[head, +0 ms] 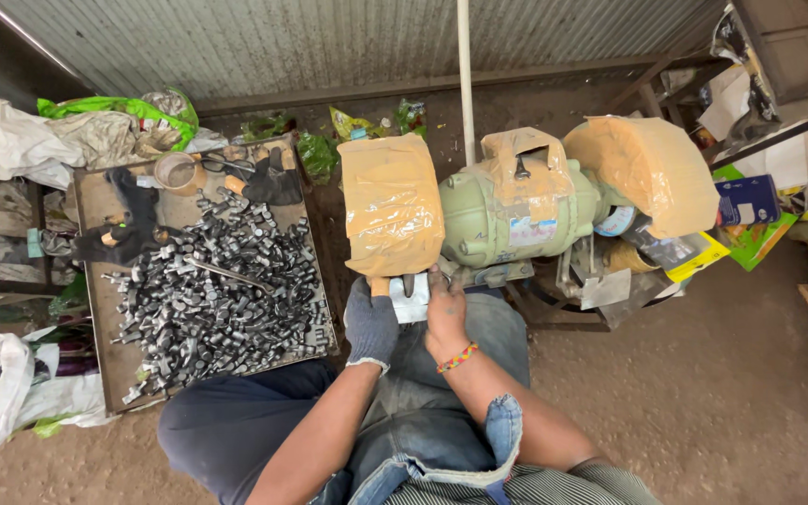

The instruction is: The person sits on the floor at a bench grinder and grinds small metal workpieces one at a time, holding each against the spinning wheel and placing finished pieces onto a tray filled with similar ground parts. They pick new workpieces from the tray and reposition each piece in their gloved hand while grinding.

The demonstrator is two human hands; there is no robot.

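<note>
Heaping across the flat brown tray (109, 369) at the far left lie many short grey metal pieces (217, 295), within easy reach of the seated person. The grey-gloved left hand (369, 323) and the bare right hand (445, 313), a beaded band at its wrist, both press toward the small metal rest (411, 304) under the tape-wrapped left wheel guard (391, 204) of a pale green bench grinder (502, 213). Whether either hand is pinching a piece, I cannot tell. A second taped guard (652, 168) sits at right.

Tray (95, 281) of metal pieces (217, 299) lies left of the bench grinder (516, 210)
</note>
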